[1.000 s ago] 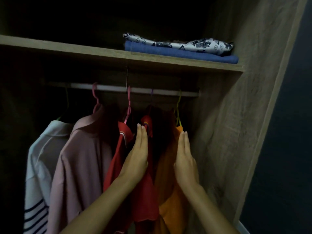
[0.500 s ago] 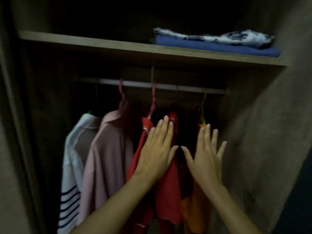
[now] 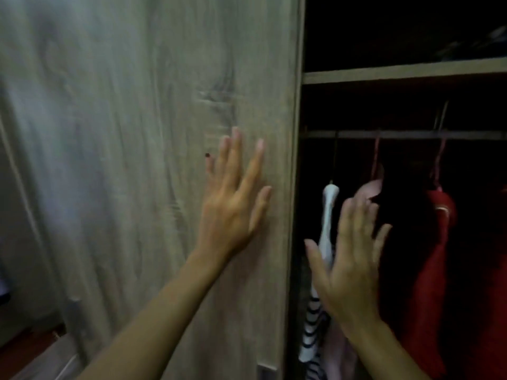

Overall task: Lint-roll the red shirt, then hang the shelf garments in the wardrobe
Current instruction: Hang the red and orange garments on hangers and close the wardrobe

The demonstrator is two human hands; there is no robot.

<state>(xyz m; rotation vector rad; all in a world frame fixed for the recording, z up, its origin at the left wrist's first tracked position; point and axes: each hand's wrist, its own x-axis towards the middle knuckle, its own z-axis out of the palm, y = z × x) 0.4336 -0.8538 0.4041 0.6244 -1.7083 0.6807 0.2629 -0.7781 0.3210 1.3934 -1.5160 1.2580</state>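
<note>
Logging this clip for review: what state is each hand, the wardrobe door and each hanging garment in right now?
left hand: open, fingers spread flat on the door.
right hand: open, raised before the clothes, holding nothing.
wardrobe door: partly across, opening still exposed.
striped white shirt: hanging from the rail.
pink shirt: hanging.
red shirt: hanging.

Your left hand (image 3: 233, 212) lies flat on the wardrobe door (image 3: 137, 160), left of the opening. Your right hand (image 3: 354, 259) hovers before the hanging garments — shirts (image 3: 430, 256) under the rail (image 3: 406, 134), below the shelf (image 3: 403, 72).
</note>
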